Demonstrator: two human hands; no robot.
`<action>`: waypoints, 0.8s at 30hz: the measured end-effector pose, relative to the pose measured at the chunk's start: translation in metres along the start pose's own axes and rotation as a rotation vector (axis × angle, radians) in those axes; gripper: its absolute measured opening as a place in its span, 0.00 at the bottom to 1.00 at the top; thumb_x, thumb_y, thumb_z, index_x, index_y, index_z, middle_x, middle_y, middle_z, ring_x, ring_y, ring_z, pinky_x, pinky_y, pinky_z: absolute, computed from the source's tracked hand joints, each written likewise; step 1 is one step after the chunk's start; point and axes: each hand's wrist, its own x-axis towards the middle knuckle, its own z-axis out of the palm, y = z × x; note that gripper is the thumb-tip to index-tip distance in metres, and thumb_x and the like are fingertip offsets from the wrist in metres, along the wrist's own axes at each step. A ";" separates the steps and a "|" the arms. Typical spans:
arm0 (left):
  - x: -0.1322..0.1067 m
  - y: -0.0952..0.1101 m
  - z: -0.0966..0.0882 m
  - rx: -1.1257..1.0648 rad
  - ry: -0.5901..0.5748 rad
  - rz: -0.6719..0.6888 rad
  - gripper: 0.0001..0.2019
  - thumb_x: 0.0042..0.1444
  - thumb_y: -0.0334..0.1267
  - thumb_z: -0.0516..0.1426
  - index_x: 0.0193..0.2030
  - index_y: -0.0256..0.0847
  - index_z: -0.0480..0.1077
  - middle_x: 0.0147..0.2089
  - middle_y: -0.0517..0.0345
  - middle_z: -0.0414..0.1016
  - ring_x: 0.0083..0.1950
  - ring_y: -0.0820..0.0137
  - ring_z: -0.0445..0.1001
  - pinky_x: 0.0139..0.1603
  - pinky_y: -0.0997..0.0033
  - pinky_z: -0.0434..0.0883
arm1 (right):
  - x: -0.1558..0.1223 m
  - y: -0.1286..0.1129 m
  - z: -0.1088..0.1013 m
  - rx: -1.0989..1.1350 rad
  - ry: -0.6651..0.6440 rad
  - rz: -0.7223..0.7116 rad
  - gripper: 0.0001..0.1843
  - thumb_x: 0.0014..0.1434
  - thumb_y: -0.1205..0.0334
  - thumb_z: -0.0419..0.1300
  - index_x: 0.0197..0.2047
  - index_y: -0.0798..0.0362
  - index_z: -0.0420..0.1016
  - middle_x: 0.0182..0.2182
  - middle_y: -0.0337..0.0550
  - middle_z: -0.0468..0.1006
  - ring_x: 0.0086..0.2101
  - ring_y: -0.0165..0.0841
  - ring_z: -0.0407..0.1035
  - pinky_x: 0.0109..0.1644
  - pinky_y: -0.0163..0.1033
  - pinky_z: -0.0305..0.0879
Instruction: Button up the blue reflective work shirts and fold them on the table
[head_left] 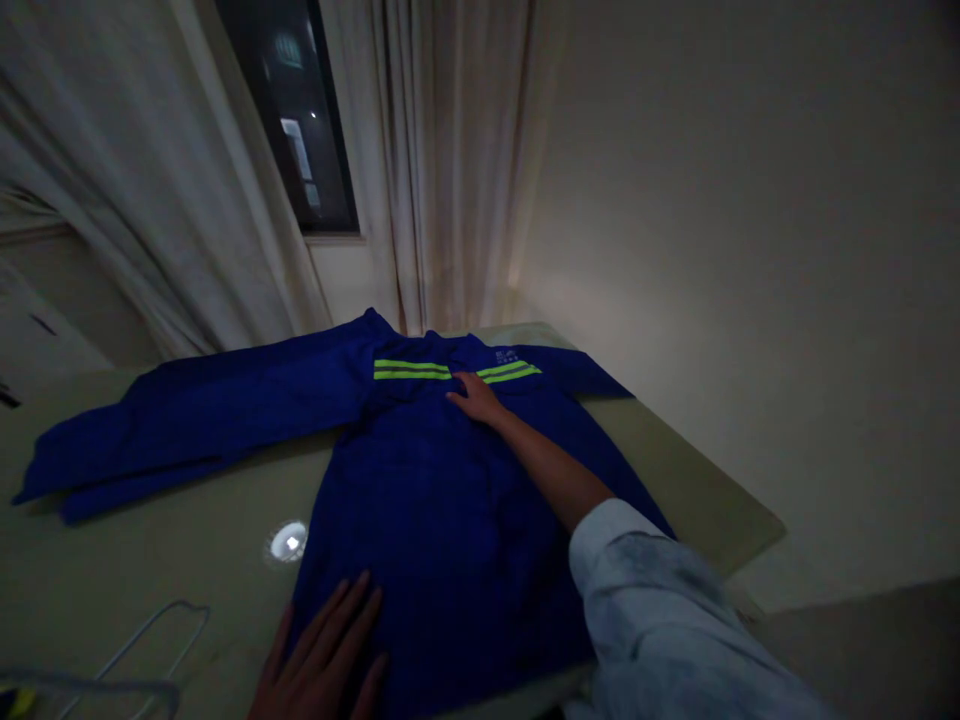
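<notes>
A blue long-sleeved work jacket (pixel 442 510) lies spread out, with two bright yellow-green stripe bands (pixel 412 370) across its chest. Its long sleeve (pixel 247 400) stretches to the left, and the other sleeve (pixel 585 372) runs off to the right. Near the jacket's lower left edge, my left hand (pixel 322 650) rests flat with its fingers apart. Reaching up the chest, my right hand (pixel 476 397) touches the cloth at the gap between the stripes, thumb and forefinger apart. Its other fingers are partly hidden.
The jacket lies on a pale table (pixel 187 560) with a bright light reflection on it. Light wire hangers (pixel 176 640) are at the lower left. Beyond stand long curtains (pixel 450 170), a dark window (pixel 307 130) and a plain wall (pixel 735 250) on the right.
</notes>
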 end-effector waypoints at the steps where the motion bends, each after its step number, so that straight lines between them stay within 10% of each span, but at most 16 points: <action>1: -0.002 0.001 -0.006 -0.002 -0.017 0.024 0.40 0.66 0.50 0.54 0.81 0.57 0.40 0.72 0.60 0.68 0.66 0.54 0.75 0.61 0.40 0.75 | -0.010 -0.006 -0.010 0.043 -0.006 -0.029 0.25 0.68 0.59 0.64 0.65 0.57 0.69 0.57 0.56 0.74 0.53 0.38 0.71 0.60 0.43 0.64; 7: -0.050 0.004 -0.031 -0.026 -0.130 0.041 0.39 0.66 0.47 0.52 0.81 0.54 0.42 0.76 0.60 0.61 0.73 0.59 0.67 0.67 0.50 0.70 | -0.179 -0.051 -0.073 0.207 -0.335 -0.262 0.18 0.68 0.47 0.65 0.53 0.50 0.77 0.37 0.39 0.79 0.36 0.34 0.73 0.44 0.37 0.67; 12: -0.059 0.019 -0.058 -0.054 -0.049 -0.026 0.33 0.67 0.45 0.49 0.79 0.55 0.53 0.73 0.56 0.68 0.69 0.49 0.71 0.75 0.34 0.52 | -0.325 -0.063 -0.073 0.080 -0.338 -0.401 0.30 0.59 0.45 0.72 0.61 0.45 0.75 0.50 0.47 0.77 0.48 0.41 0.72 0.53 0.44 0.68; 16: -0.011 0.072 -0.068 -0.190 -0.023 -0.049 0.23 0.71 0.42 0.49 0.68 0.46 0.70 0.68 0.50 0.74 0.65 0.52 0.74 0.70 0.40 0.62 | -0.362 -0.060 -0.053 0.161 -0.108 -0.288 0.10 0.64 0.66 0.64 0.48 0.49 0.78 0.48 0.46 0.77 0.48 0.38 0.72 0.55 0.44 0.67; 24: 0.033 0.148 -0.049 -0.412 -0.129 -0.105 0.14 0.68 0.43 0.61 0.58 0.48 0.76 0.59 0.53 0.78 0.56 0.56 0.74 0.53 0.52 0.72 | -0.404 -0.072 -0.017 0.169 0.385 -0.120 0.12 0.56 0.73 0.57 0.42 0.50 0.73 0.45 0.48 0.77 0.48 0.43 0.69 0.56 0.51 0.65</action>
